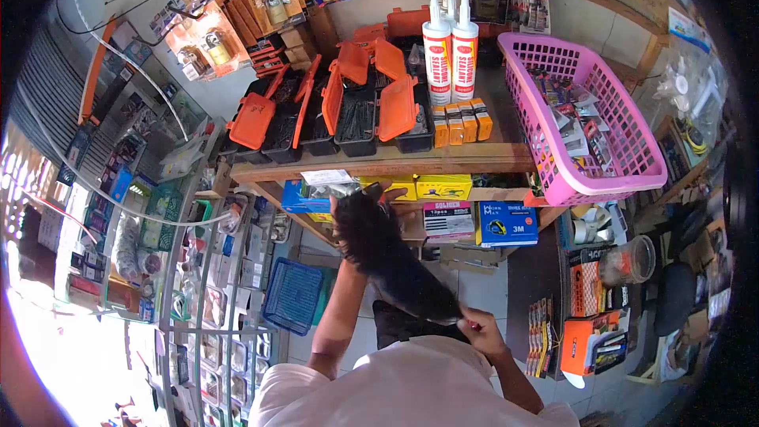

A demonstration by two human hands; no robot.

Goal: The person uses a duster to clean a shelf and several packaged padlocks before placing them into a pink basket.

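Note:
A long black fluffy duster slants in front of my body, its shaggy end up at the left and its narrow end down at the right. My left hand is wrapped around the shaggy end from behind; fingertips show past its right side, and the palm is hidden. Down by my shirt, my right hand is closed on the narrow end. Just behind my left hand, under the wooden shelf, are yellow boxes and a white-and-pink box.
Black bins with orange lids, silicone sealant tubes and small orange boxes stand on the wooden shelf. A pink basket of small packets overhangs its right end. A blue basket sits low at left, beside glass display shelving.

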